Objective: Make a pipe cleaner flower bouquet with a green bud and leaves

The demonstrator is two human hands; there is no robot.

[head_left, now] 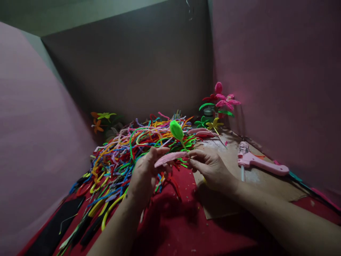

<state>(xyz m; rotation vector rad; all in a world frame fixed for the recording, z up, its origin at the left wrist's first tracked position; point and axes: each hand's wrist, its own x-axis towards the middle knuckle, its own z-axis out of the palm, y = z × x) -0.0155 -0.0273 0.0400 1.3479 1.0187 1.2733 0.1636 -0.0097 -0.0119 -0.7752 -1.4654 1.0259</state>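
Observation:
My right hand (209,165) pinches a thin stem at its fingertips. At the stem's top is a fuzzy bright green bud (176,130), tilted a little to the left. A pale pink pipe-cleaner petal (170,158) lies lengthwise between my hands, its right end at my right fingertips. My left hand (146,169) has its fingers curled around the petal's left part, some of them hidden behind it. Just behind both hands spreads a big heap of many-coloured pipe cleaners (122,145).
On a cardboard sheet (221,199) at right rests a pink glue gun (262,163) with a glue stick in it. Pink petals (204,132) and a yellow flower (214,123) lie behind. Finished flowers (227,101) stand back right; orange flowers (97,125) back left. Yellow-handled tools (97,208) lie front left.

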